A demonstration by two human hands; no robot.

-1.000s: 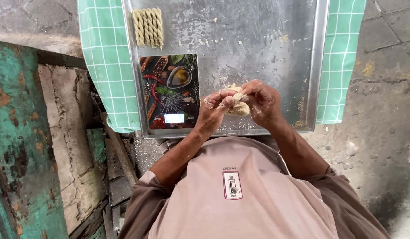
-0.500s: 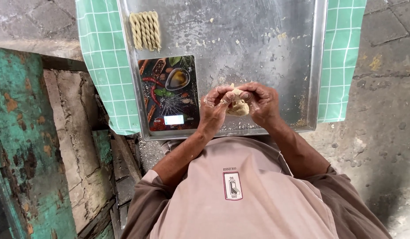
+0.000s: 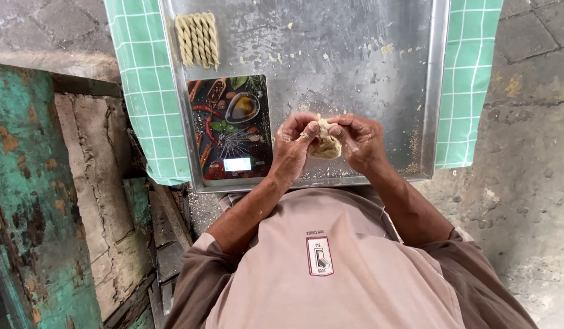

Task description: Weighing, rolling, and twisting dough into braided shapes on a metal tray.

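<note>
Two hands meet over the near edge of the metal tray: the left hand and right hand each pinch the pale dough lump, grip clamped on it from either side, the dough held between the fingertips above the tray. Just left sits a kitchen scale; twisted dough sticks lie at the tray's far corner, on a green checked cloth.

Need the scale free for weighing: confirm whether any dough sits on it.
No: the scale is bare; the dough is between the left hand and right hand.
</note>
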